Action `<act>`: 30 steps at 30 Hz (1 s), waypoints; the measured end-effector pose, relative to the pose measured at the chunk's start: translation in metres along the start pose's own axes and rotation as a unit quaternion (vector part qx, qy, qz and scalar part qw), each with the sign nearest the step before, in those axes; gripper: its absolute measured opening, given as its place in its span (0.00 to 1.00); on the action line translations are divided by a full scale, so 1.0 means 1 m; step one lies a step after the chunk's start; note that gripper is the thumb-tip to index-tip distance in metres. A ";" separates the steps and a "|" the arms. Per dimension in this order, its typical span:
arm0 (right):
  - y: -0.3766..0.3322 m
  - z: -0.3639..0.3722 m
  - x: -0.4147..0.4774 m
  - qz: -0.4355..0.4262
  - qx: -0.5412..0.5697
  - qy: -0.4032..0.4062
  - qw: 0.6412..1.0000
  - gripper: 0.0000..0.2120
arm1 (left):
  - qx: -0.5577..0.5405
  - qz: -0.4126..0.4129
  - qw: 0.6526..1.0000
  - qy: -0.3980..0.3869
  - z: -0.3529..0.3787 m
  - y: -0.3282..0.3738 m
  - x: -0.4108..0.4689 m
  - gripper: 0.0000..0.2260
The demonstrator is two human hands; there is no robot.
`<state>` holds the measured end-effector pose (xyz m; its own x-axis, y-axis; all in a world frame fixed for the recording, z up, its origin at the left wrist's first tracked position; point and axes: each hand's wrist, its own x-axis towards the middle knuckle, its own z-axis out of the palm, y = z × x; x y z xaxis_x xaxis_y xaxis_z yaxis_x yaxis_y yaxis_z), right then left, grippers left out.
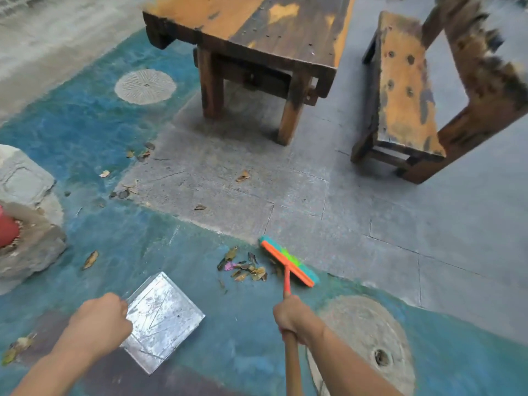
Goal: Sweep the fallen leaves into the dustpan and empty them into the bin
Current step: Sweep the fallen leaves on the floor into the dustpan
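Head view: our right grip point(294, 317) wraps broom point(288, 261) handle, which points away from us. Orange-teal head lies diagonal, upper left to lower right, on blue floor point(228, 352) beside leaf pile point(245, 268). Our left grip point(98, 324) clasps scratched silver dustpan point(163, 318), near leaves.

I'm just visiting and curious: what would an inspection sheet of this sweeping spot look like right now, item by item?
Surface: concrete floor, part grey, part painted blue, with cracks.
Job's things: broom with its head down beside a small leaf pile; metal dustpan left of the pile, not touching it; no bin in view.
Clutter: stray leaves scattered further off across the floor.
Hands: left hand grips the dustpan's near edge; right hand grips the broom's handle.
Cables: nothing seen.
Surroundings: worn wooden table, wooden chair, stone block at the left, round drain cover.
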<state>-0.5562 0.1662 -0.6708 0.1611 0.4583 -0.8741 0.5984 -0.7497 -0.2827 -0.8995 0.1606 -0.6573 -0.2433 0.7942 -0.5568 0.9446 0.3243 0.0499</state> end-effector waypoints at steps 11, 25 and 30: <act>0.003 -0.102 -0.025 0.111 0.107 0.033 0.987 0.13 | -0.019 0.039 0.999 0.024 -0.017 -0.050 0.025 0.10; -0.069 0.036 -0.008 0.097 0.357 -0.038 0.928 0.08 | -0.016 0.071 0.997 0.007 -0.029 -0.085 0.029 0.11; -0.085 0.007 -0.035 0.049 0.359 -0.079 0.929 0.11 | -0.033 0.065 0.997 -0.001 -0.035 -0.074 0.012 0.06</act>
<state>-0.6186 0.2107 -0.6194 0.0367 0.3373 -0.9407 -0.1008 -0.9353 -0.3393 -0.9805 0.1639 -0.6390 -0.1199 0.8303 -0.5442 0.9514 0.2528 0.1760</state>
